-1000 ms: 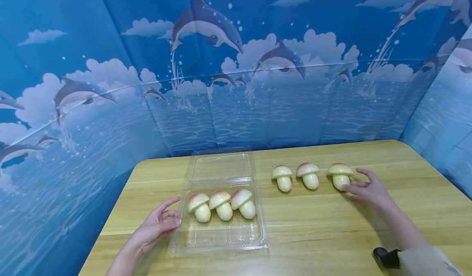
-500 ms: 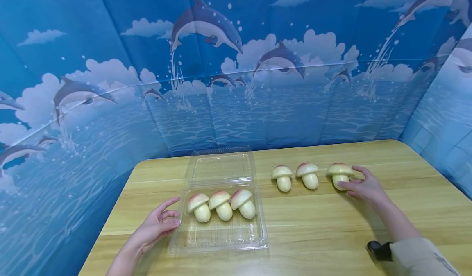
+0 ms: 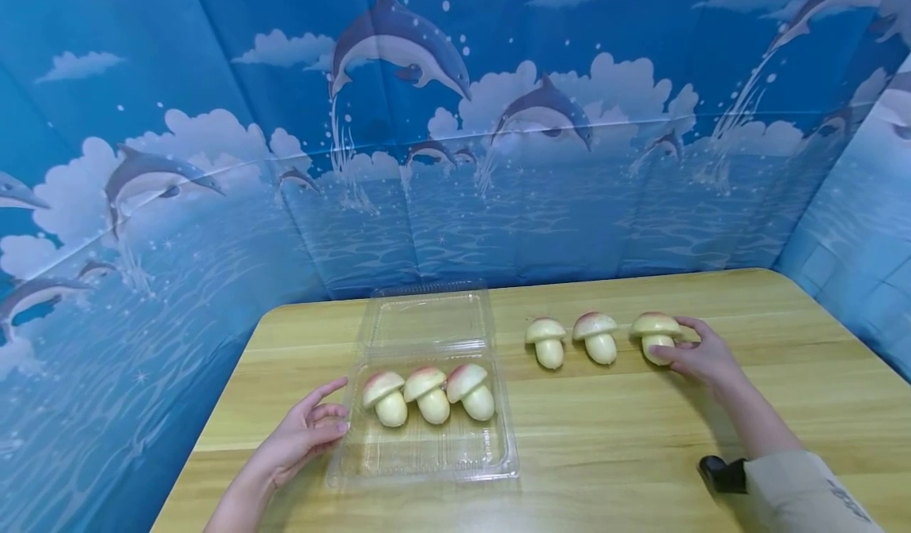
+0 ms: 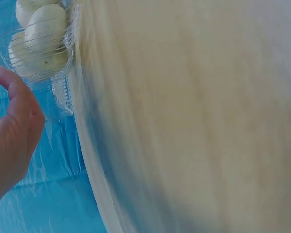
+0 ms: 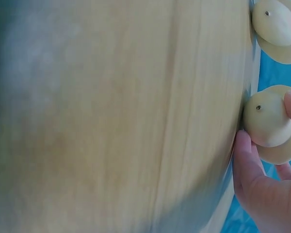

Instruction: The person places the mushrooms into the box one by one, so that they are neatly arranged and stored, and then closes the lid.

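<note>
In the head view a clear plastic clamshell box (image 3: 427, 470) lies with its lid (image 3: 429, 321) folded back. Three toy mushrooms, one of them the middle mushroom (image 3: 428, 395), lie side by side in it, pale with pinkish caps. My left hand (image 3: 304, 438) is at the box's left wall, fingers loosely bent, the thumb and index fingertips at the edge. To the right, my right hand (image 3: 704, 357) has its thumb on the stem of the rightmost mushroom (image 3: 655, 337) and its fingers around that side. The right wrist view shows this mushroom (image 5: 266, 121) between thumb and fingers.
Two more mushrooms stand in the same row on the wooden table (image 3: 598, 454): a left one (image 3: 546, 343) and a middle one (image 3: 596, 338). A dolphin-printed blue curtain (image 3: 441, 217) hangs behind the table. A black strap piece (image 3: 722, 474) is at the right sleeve.
My right hand has moved slightly left and closed in on the rightmost mushroom, its thumb coming onto the stem. The left hand and box have stayed put.
</note>
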`<move>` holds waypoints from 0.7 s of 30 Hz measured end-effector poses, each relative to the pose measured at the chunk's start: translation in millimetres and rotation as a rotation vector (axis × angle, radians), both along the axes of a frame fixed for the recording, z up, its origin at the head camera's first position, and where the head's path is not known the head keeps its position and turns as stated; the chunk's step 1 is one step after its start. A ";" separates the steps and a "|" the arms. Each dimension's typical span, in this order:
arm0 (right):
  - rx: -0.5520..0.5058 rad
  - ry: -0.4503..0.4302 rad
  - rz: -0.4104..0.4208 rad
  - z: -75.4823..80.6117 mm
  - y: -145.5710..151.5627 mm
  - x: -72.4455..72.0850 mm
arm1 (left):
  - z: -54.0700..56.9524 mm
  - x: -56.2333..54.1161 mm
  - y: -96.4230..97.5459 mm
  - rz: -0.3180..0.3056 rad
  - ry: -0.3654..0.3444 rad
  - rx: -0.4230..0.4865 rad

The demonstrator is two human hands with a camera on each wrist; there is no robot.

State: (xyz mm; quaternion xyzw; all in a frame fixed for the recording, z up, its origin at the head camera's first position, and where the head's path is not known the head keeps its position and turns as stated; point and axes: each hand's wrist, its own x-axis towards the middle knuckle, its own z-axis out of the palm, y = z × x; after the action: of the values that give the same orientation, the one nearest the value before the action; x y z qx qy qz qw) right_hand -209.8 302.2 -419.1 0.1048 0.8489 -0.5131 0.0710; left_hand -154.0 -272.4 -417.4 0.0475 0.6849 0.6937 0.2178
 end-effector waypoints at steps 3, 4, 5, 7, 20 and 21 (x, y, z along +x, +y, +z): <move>-0.011 0.002 -0.002 -0.2 -0.1 -1.5 | 1.2 0.0 0.1 0.008 -0.002 0.006; -0.018 0.001 -0.002 -0.4 0.0 -1.9 | 1.3 0.0 0.0 0.006 -0.002 0.008; -0.022 0.000 -0.003 -0.5 -0.1 -2.1 | 1.6 0.2 0.0 0.006 -0.003 0.008; -0.025 0.001 -0.004 -0.8 -0.2 -2.4 | 2.0 0.6 0.0 0.006 -0.004 0.010; -0.046 0.012 0.018 -0.3 -2.0 -5.1 | 2.1 0.1 -0.9 0.000 0.009 0.008; -0.044 0.012 0.018 -0.3 -2.1 -5.2 | 2.0 0.1 -0.8 0.000 0.010 0.010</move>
State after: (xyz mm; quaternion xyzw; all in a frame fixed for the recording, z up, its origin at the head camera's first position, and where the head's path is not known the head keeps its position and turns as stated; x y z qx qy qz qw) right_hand -215.1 300.1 -419.4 0.0924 0.8388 -0.5317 0.0727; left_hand -154.0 -273.2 -415.4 0.0522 0.6826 0.6967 0.2143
